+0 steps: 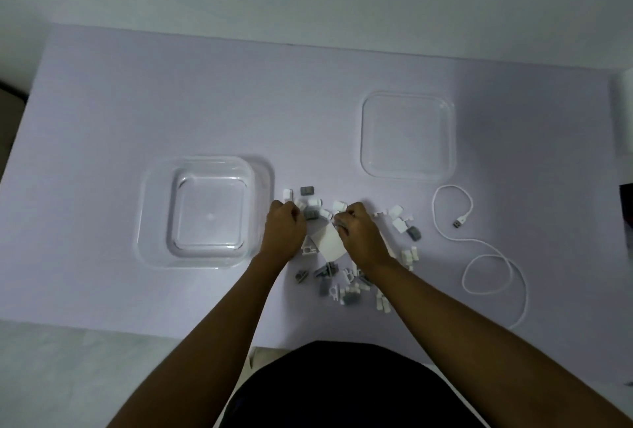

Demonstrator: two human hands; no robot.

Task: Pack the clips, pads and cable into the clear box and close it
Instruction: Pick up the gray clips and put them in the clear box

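Head view: small white and grey plastic clips (414,233) lie scattered on the lilac worktop (137,85), between the empty clear square box (150,222) and the looped white cable (459,223). Both hands curl into the heap. The right hand (359,235) has its grip pinched on clips, while the left hand (286,232) is fisted and I cannot tell if its grip holds any.

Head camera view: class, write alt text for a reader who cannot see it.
The left hand and right hand reach with curled fingers into scattered white and grey clips and a white pad on a pale table. An empty clear box sits to their left; its lid and a white cable lie to the right.
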